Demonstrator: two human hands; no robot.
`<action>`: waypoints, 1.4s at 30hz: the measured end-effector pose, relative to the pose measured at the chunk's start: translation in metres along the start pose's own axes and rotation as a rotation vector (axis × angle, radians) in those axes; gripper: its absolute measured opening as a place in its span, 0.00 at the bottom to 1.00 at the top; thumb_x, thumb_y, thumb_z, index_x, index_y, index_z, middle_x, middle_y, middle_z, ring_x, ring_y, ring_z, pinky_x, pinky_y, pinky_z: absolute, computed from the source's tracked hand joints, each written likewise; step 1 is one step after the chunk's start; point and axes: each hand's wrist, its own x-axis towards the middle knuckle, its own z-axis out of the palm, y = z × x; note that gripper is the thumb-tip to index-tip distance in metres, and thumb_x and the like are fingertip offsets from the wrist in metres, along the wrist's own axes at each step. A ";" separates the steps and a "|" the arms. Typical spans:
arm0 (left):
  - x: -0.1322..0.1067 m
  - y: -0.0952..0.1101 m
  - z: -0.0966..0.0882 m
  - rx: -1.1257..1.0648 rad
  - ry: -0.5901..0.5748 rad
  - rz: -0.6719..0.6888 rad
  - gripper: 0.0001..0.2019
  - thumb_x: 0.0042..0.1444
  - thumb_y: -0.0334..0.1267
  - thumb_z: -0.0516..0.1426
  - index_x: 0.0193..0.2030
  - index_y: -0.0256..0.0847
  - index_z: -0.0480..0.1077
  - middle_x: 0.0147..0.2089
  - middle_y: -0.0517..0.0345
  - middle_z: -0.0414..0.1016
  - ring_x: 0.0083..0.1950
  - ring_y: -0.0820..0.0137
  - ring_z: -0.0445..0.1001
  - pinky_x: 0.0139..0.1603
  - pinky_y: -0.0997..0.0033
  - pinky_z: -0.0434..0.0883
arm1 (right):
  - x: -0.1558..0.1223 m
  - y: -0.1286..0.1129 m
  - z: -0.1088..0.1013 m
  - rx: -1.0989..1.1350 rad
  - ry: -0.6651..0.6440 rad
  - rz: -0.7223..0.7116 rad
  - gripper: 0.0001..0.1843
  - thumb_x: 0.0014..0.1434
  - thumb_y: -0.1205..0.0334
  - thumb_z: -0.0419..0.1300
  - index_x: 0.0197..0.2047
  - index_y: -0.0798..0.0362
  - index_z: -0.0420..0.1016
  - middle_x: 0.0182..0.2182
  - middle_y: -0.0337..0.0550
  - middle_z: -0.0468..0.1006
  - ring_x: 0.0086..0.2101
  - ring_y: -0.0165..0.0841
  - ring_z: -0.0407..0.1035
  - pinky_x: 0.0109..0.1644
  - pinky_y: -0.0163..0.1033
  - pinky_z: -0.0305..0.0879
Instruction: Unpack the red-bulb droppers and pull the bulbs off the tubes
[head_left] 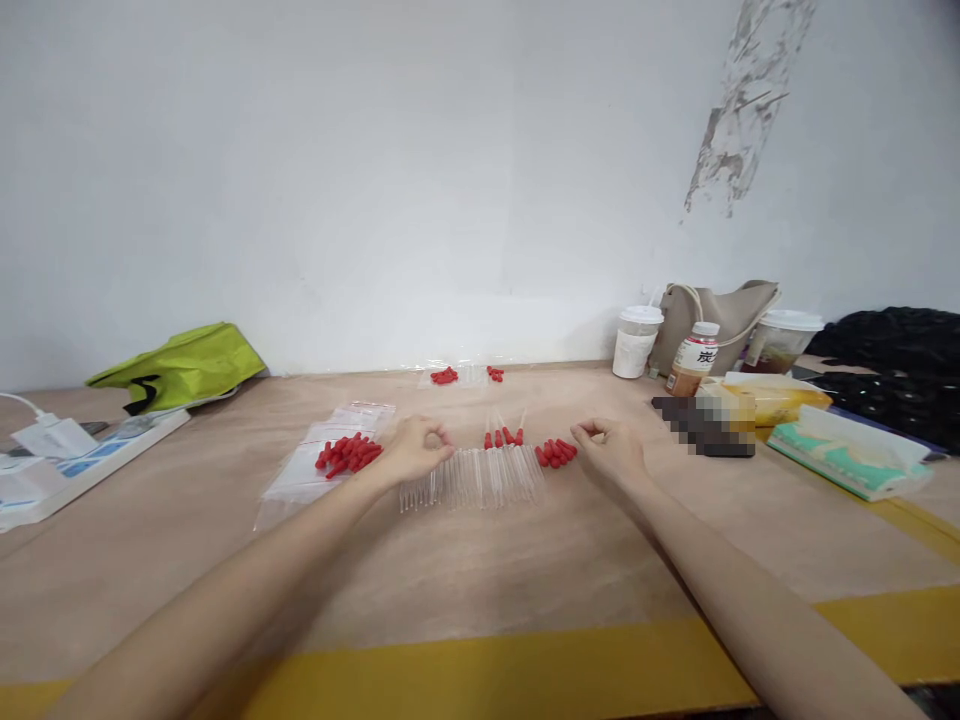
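A row of several clear glass tubes (pixel 480 478) lies side by side on the wooden table (pixel 465 570), between my two hands. My left hand (pixel 417 447) rests at the row's left end with its fingers curled closed; what it holds is hidden. My right hand (pixel 609 447) sits to the right of the row, fingers pinched together near a small pile of red rubber caps (pixel 556 452). A few tubes with red caps fitted (pixel 504 435) lie just behind the row. Another heap of red caps (pixel 349 453) lies on clear plastic bags (pixel 322 462) to the left.
More red caps (pixel 445 376) lie on a bag near the wall. A green bag (pixel 184 365) and white power strip (pixel 71 460) are at left. Cups (pixel 637 340), a bottle (pixel 694 358), a beige bag (pixel 720 315), tissue pack (pixel 847 455) and black cloth (pixel 896 365) crowd the right.
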 end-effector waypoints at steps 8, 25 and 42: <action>0.085 0.064 0.068 0.230 -0.139 -0.106 0.21 0.38 0.54 0.58 0.31 0.38 0.73 0.47 0.44 0.69 0.53 0.53 0.60 0.50 0.59 0.59 | -0.003 -0.005 -0.003 -0.005 0.037 -0.047 0.15 0.50 0.52 0.52 0.29 0.50 0.76 0.28 0.40 0.77 0.31 0.33 0.69 0.33 0.34 0.57; 0.086 0.107 0.101 -0.341 0.024 -0.170 0.14 0.48 0.47 0.54 0.32 0.38 0.72 0.33 0.52 0.74 0.40 0.62 0.69 0.39 0.66 0.64 | -0.004 -0.020 0.004 0.434 -0.131 0.016 0.22 0.52 0.44 0.50 0.35 0.52 0.75 0.19 0.38 0.73 0.22 0.31 0.66 0.27 0.34 0.57; -0.062 0.007 0.021 0.459 0.417 0.679 0.09 0.55 0.35 0.53 0.42 0.49 0.69 0.39 0.59 0.74 0.42 0.66 0.67 0.46 0.60 0.54 | -0.072 -0.073 0.020 -0.078 0.071 -0.895 0.09 0.57 0.57 0.53 0.36 0.46 0.74 0.28 0.39 0.74 0.32 0.29 0.60 0.38 0.40 0.43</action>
